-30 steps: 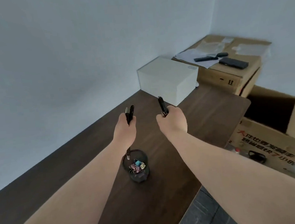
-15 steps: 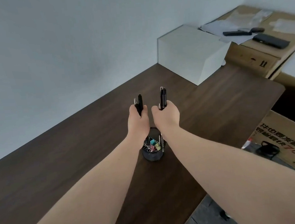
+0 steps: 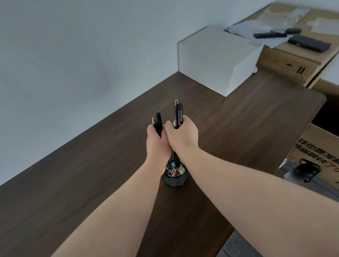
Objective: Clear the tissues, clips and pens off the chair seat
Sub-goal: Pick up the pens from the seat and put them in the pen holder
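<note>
Both bare forearms reach fwd from the bottom edge and converge at centre. Left hand is a closed fist, back of hand up, wrapped round slim black pens w/ tops poking up. Right hand likewise fisted round its own black pens. Knuckles of the two hands touching, wrists slightly apart.

Soft, even daylight; faint shadows; slight overall blur; wide-angle bending toward the edges.
</note>
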`<action>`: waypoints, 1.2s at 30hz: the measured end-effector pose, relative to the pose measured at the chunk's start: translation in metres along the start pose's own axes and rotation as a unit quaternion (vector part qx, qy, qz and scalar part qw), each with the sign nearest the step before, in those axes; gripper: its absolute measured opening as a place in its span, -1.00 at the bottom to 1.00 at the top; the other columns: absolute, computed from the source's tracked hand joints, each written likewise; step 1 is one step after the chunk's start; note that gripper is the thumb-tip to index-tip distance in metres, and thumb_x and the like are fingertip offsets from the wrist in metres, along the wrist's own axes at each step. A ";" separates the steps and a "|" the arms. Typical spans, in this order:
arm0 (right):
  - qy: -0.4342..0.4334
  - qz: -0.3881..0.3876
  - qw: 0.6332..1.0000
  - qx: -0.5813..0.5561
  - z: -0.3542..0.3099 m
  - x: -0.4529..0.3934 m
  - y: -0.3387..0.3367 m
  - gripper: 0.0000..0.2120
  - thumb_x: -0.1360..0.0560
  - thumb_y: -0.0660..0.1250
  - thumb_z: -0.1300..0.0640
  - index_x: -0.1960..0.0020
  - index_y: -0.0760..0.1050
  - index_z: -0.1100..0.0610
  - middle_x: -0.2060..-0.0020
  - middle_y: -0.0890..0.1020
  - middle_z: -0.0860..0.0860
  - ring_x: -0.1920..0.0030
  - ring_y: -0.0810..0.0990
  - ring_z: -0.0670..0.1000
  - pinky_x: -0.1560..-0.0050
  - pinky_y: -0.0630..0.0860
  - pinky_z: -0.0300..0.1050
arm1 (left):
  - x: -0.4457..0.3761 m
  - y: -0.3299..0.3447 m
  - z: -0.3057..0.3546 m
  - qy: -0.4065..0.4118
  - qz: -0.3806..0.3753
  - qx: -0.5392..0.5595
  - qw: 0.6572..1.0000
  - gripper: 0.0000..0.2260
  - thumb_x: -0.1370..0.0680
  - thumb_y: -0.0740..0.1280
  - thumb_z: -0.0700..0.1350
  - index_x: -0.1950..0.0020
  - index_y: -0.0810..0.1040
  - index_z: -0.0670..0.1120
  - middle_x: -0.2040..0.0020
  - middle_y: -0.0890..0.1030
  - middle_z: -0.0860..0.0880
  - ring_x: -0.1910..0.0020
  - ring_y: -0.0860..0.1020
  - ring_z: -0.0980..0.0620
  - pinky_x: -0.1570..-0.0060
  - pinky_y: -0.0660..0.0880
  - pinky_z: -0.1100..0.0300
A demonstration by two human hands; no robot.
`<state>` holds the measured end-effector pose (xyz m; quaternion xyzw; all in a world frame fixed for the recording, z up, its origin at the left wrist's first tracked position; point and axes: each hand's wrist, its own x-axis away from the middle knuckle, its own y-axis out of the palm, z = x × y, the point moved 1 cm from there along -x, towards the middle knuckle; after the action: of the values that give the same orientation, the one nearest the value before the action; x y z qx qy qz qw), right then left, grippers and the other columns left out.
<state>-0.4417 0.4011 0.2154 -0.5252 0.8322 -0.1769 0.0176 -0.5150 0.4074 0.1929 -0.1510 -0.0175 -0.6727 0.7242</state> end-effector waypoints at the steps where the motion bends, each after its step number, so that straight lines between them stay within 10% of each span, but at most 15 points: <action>1: 0.007 -0.001 1.000 -0.002 0.005 0.001 0.002 -0.68 -0.52 0.30 0.09 0.34 0.27 0.05 0.38 0.43 -0.08 0.38 0.42 -0.13 0.38 0.33 -0.29 | 0.002 0.000 -0.004 -0.006 0.000 0.005 1.000 -0.88 -0.60 0.20 -0.01 0.01 0.35 -0.05 0.14 0.51 -0.02 0.16 0.49 0.02 0.13 0.43 0.10; 20: 0.012 -0.018 0.999 0.032 0.038 0.011 0.003 -0.79 -0.48 0.38 0.02 0.04 0.43 0.13 0.29 0.48 -0.10 0.26 0.49 -0.07 0.29 0.40 -0.26 | 0.016 -0.007 -0.016 0.026 -0.012 -0.128 0.991 -0.82 -0.60 0.20 -0.11 -0.19 0.37 -0.09 0.14 0.49 0.08 0.28 0.47 0.12 0.41 0.42 0.32; 25: 0.006 -0.036 0.996 0.076 0.035 0.015 -0.009 -0.58 -0.49 0.37 0.11 -0.33 0.40 0.06 -0.14 0.59 0.01 -0.15 0.56 0.01 -0.12 0.49 -0.12 | 0.022 -0.011 -0.009 0.046 -0.033 -0.195 0.979 -0.66 -0.57 0.23 -0.15 -0.34 0.34 -0.02 -0.11 0.52 0.01 0.04 0.48 0.03 0.32 0.45 0.36; 36: -0.035 -0.073 0.985 0.150 0.038 0.028 -0.039 -0.45 -0.55 0.28 0.03 -0.49 0.23 0.05 -0.45 0.36 -0.05 -0.46 0.31 0.01 -0.40 0.30 -0.04 | 0.029 -0.016 -0.003 0.069 -0.070 -0.282 0.954 -0.38 -0.54 0.31 -0.12 -0.54 0.12 -0.02 -0.55 0.20 0.02 -0.53 0.17 0.01 -0.48 0.17 0.06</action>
<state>-0.4126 0.3512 0.1966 -0.5815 0.7547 -0.2820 0.1128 -0.5286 0.3782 0.1995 -0.3011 0.2126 -0.7079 0.6025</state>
